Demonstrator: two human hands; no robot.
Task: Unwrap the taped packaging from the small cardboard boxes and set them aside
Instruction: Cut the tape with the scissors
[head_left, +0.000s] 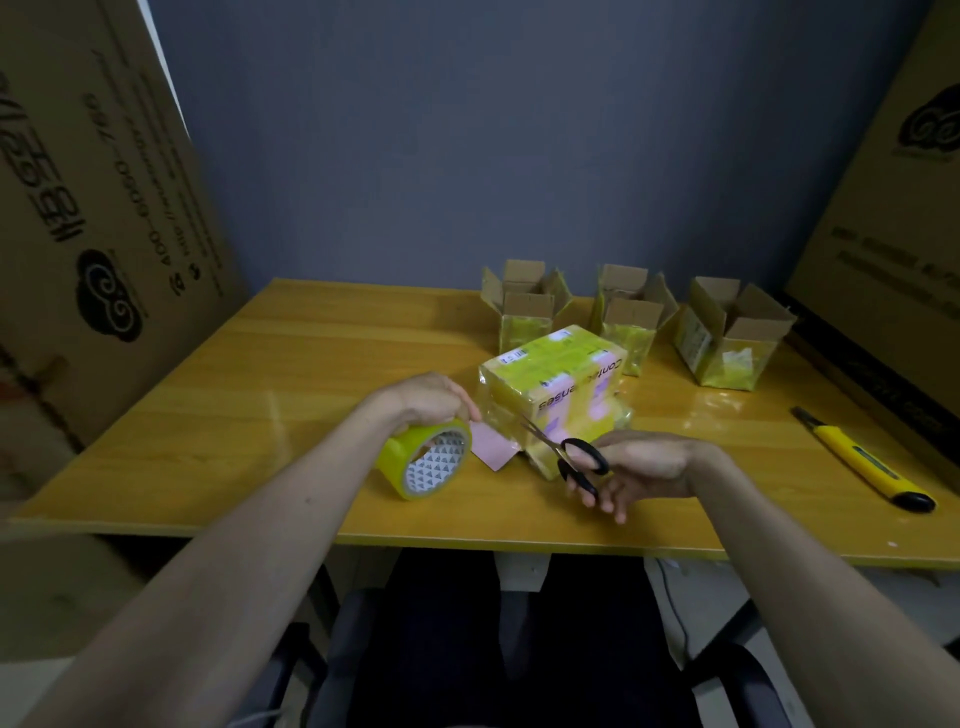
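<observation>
Head view: the yellow-taped rectangular cardboard package (553, 387), printed with pink and black lettering, lies on the yellow wooden tabletop (260, 395) between both hands. The right hand (636, 470) has its fingers (597, 493) looped through black-handled scissors (569, 449), blades touching the package's near edge. The left hand (426, 400) has its fingers curled over a yellow tape roll (426, 460) just left of the package. Beyond the fingers stand three opened small cardboard boxes (631, 317). Well right lies a yellow utility knife (865, 460).

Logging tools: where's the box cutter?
Head view: the box cutter lies on the table near its right edge, right of the right hand.
</observation>
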